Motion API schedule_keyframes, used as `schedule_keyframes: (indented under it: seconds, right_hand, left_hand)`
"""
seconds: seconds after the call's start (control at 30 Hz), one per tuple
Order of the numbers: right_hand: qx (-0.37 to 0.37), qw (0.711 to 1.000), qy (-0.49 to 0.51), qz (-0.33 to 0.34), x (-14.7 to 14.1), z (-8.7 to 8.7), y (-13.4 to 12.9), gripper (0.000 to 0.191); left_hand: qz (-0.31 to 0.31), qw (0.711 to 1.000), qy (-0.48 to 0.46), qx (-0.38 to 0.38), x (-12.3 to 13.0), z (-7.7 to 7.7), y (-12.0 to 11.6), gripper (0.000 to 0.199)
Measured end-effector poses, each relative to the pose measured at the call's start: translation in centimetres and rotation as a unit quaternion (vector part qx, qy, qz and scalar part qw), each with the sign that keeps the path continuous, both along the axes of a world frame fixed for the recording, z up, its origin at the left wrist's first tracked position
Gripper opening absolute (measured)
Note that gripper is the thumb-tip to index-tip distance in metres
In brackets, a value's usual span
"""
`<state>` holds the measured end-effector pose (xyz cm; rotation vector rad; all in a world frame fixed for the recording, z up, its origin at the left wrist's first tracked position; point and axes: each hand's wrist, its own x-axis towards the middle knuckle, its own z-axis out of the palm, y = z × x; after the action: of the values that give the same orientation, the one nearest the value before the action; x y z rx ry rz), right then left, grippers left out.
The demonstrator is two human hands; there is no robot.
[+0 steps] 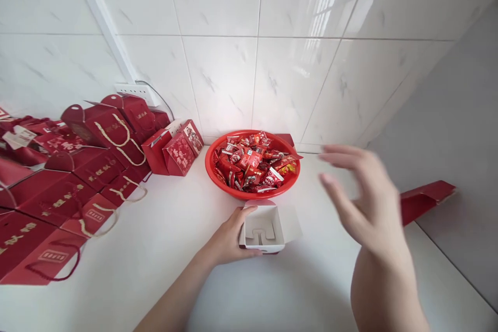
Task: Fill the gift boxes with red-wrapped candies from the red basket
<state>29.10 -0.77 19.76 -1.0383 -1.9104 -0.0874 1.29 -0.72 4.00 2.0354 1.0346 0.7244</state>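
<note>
My left hand [230, 237] grips the left side of a small open gift box [263, 225], white inside, on the white table. Its flaps stand open, one of them out to the right. Nothing but a cut-out fold shows on its bottom. Raised over the table to the right, my right hand [368, 202] is slightly blurred, its thumb and fingers apart with nothing between them. Just behind the box is a red plastic basket [209, 167] heaped with wrapped candies [252, 161].
Many red gift boxes with rope handles [95, 166] are stacked at the left. Two smaller red boxes [179, 150] stand by the tiled wall [221, 78], near a power strip [137, 94]. A red carton [426, 199] lies against the grey panel [447, 129] at right.
</note>
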Motion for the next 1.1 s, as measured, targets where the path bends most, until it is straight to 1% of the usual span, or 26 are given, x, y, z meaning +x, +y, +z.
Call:
schedule_keyframes:
  seconds: [0.07,0.13,0.17,0.23,0.33,0.47,0.6,0.73,0.83,0.9,0.93,1.0,1.07,1.1]
  right_hand:
    - [-0.099,0.993,-0.041,0.050,-0.3,-1.0,1.4,0.025]
    - [-0.194,0.972,-0.093,0.091,-1.0,-2.7,3.0,0.021]
    - [-0.228,0.962,-0.107,0.102,-1.5,-3.6,3.8,0.021]
    - [-0.271,0.949,-0.109,0.121,-2.4,-5.2,5.2,0.026]
    - [-0.293,0.939,-0.097,0.150,-3.8,-7.0,6.5,0.035]
    - [-0.315,0.931,-0.081,0.168,-4.6,-8.2,7.6,0.035]
    - [-0.323,0.927,-0.051,0.185,-4.3,-8.4,8.1,0.029]
    - [-0.315,0.928,-0.005,0.197,-4.1,-7.9,8.1,0.020]
    - [-0.308,0.939,0.041,0.147,-3.9,-7.4,8.0,0.019]
    - [-0.314,0.938,0.086,0.119,-3.7,-7.1,8.0,0.023]
    - [-0.321,0.932,0.116,0.120,-3.6,-6.9,7.9,0.027]
    - [-0.342,0.908,0.190,0.153,-3.6,-6.5,7.6,0.034]
    - [-0.362,0.873,0.256,0.204,-3.8,-5.9,7.2,0.038]
    - [-0.367,0.857,0.280,0.228,-3.9,-5.6,6.9,0.039]
  left_hand:
    - [-0.005,1.000,0.003,0.000,0.1,0.0,0.2,0.103]
    - [-0.006,1.000,0.012,-0.002,0.1,-0.1,0.3,0.102]
    - [-0.006,1.000,0.018,-0.004,0.1,-0.1,0.3,0.102]
    - [-0.005,1.000,0.025,-0.007,0.1,-0.1,0.4,0.103]
    - [-0.006,0.999,0.032,-0.010,0.1,-0.1,0.5,0.104]
    - [-0.006,0.999,0.031,-0.005,0.1,-0.1,0.6,0.104]
    - [-0.006,1.000,0.021,-0.006,0.2,-0.1,0.7,0.102]
    - [-0.008,0.999,0.034,-0.011,0.2,0.3,0.7,0.104]
    - [-0.021,0.996,0.089,-0.010,-0.5,1.8,0.3,0.109]
    - [-0.026,0.992,0.127,0.005,-1.2,3.6,0.0,0.103]
    - [-0.021,0.990,0.138,0.014,-1.6,4.6,-0.2,0.097]
    - [0.007,0.990,0.140,0.030,-2.1,6.9,-0.4,0.077]
    - [0.069,0.991,0.110,0.039,-2.1,9.1,0.0,0.054]
    - [0.108,0.990,0.083,0.040,-1.9,10.0,0.4,0.046]
